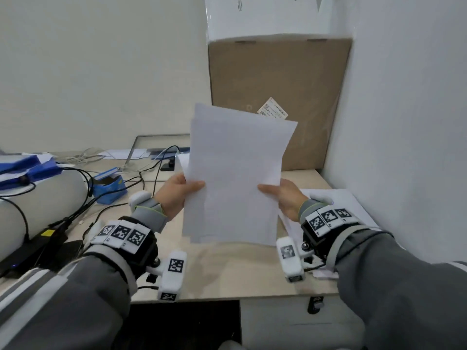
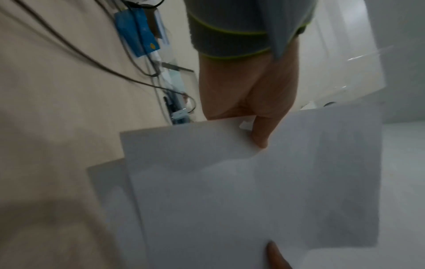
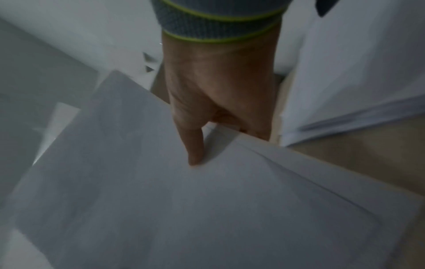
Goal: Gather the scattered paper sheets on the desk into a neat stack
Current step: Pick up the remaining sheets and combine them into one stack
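A bundle of white paper sheets (image 1: pixel 235 178) is held upright above the desk (image 1: pixel 227 269), its edges uneven. My left hand (image 1: pixel 180 189) pinches its left edge, thumb on the front. My right hand (image 1: pixel 279 193) pinches the right edge the same way. In the left wrist view the left hand (image 2: pixel 257 112) has its thumb on the sheets (image 2: pixel 241 191), one sheet offset behind the others. In the right wrist view the right hand (image 3: pixel 207 112) presses its thumb on the sheets (image 3: pixel 184 200). More white sheets (image 1: pixel 341 205) lie on the desk at the right, also visible as loose sheets (image 3: pixel 356 91) beside my wrist.
A tall cardboard box (image 1: pixel 275 97) stands at the back against the right wall. Black cables (image 1: pixel 83 205), a blue box (image 1: pixel 108 185), a grey cylinder (image 1: pixel 30 205) and blue folders (image 1: pixel 22 170) crowd the left side. A drawer unit (image 1: pixel 290 322) sits under the desk edge.
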The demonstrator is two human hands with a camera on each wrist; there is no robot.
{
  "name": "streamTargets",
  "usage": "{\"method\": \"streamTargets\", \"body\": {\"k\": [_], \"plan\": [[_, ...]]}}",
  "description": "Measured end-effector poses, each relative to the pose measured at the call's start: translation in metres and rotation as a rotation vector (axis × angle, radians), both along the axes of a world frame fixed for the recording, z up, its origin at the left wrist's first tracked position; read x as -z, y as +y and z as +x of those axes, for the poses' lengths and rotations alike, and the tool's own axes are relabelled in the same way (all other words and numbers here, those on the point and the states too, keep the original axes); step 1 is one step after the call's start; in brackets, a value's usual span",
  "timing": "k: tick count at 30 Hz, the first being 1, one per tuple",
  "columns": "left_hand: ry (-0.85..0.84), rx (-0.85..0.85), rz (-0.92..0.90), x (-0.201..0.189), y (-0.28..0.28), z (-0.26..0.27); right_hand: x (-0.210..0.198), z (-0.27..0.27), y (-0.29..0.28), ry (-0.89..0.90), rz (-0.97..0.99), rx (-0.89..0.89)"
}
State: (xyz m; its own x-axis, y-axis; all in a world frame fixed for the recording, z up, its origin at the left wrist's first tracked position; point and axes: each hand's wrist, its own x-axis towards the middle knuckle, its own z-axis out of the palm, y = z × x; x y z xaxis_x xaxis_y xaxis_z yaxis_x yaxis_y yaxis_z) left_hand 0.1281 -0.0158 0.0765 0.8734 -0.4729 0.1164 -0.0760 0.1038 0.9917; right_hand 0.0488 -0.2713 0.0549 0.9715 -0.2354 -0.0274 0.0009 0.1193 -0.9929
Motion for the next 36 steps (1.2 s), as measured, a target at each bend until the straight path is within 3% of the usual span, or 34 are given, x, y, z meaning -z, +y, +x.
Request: {"method": "streamTargets", "body": {"k": [3,5,10,14,20,24,29,32,36], "plan": [[-0.067,-0.011,-0.125,-0.034,0.000,0.005,-0.047,0.003,0.006,-0.169,-0.062,0.093],[-0.102,-0.018,-0.163,-0.044,0.001,0.008,-0.056,0.003,0.008,-0.191,-0.124,0.119],[-0.094,-0.105,-0.177,-0.015,-0.002,0.007,-0.029,-0.006,0.011,-0.089,-0.257,0.006],[-0.025,-0.162,-0.147,0.011,-0.005,0.011,-0.007,-0.003,0.013,-0.016,-0.245,0.050],[-0.106,-0.263,-0.184,-0.008,-0.013,0.010,-0.014,0.002,0.017,-0.112,-0.256,0.182],[-0.155,-0.228,-0.250,-0.029,-0.011,0.015,-0.026,0.008,0.016,-0.252,-0.281,0.239],[-0.048,-0.109,-0.156,-0.004,-0.008,0.015,-0.007,0.011,0.016,-0.088,-0.382,0.071],[-0.012,-0.090,-0.142,0.006,-0.009,0.013,-0.003,0.012,0.019,-0.095,-0.375,0.096],[-0.046,-0.086,-0.139,-0.008,-0.012,0.016,-0.013,0.019,0.022,-0.114,-0.252,0.127]]}}
